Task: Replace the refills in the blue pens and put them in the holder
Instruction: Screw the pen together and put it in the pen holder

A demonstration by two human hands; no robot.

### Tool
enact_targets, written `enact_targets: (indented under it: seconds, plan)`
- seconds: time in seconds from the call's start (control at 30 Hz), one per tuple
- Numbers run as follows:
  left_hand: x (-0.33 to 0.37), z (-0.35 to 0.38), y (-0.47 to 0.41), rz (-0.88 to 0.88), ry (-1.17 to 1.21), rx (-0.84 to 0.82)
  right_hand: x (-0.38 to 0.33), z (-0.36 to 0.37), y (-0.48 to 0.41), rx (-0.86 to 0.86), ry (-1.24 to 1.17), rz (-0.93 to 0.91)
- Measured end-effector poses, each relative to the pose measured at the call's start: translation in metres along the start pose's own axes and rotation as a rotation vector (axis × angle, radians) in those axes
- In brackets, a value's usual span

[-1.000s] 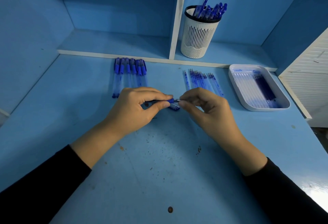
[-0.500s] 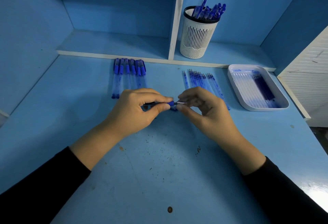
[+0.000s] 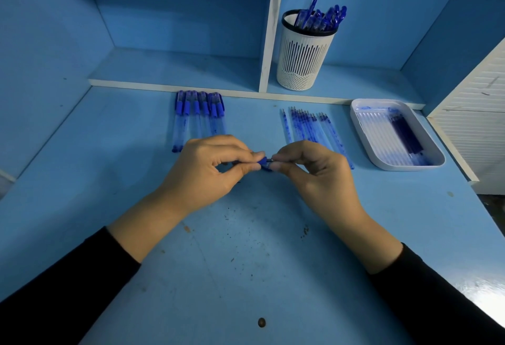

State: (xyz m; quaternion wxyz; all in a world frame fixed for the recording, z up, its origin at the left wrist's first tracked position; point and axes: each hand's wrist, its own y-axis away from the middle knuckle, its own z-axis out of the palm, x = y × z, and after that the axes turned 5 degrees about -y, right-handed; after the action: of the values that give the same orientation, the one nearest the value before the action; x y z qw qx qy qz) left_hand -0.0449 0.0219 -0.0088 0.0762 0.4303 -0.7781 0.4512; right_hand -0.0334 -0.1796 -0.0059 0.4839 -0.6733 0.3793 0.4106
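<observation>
The person wears a dark, black long-sleeved top. The left sleeve (image 3: 57, 287) and the right sleeve (image 3: 442, 292) are plain and end partway along the forearms. Beyond the cuffs the wrists, the left hand (image 3: 202, 171) and the right hand (image 3: 317, 173) are bare.

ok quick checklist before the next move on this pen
1. Left hand grips the pen: ok
2. Right hand pinches the pen's tip end: ok
3. Pen fully reassembled: cannot tell, the hands hide most of it
4. Holder upright, top open: ok
5. Loose refills laid out just beyond the right hand: ok
</observation>
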Motion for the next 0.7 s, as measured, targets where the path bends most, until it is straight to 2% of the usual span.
enact_targets:
  seconds: [0.1,0.23,0.37,0.5,0.7]
  plan:
    - [-0.002,0.000,0.000,0.021,-0.021,0.004,-0.006,0.004,-0.001,0.014,-0.101,0.105]
    - [-0.003,-0.004,-0.002,-0.085,0.015,-0.022,-0.011,0.002,-0.006,0.030,-0.208,0.199]
    - [-0.008,-0.012,-0.005,-0.204,0.028,0.028,-0.002,-0.005,-0.006,0.033,0.067,0.128]
    - [-0.015,-0.017,-0.006,-0.319,0.027,0.031,0.008,-0.004,-0.006,-0.104,0.378,-0.054]
    - [-0.015,-0.017,-0.004,-0.388,0.048,-0.036,0.011,0.005,-0.009,-0.174,0.480,-0.199]
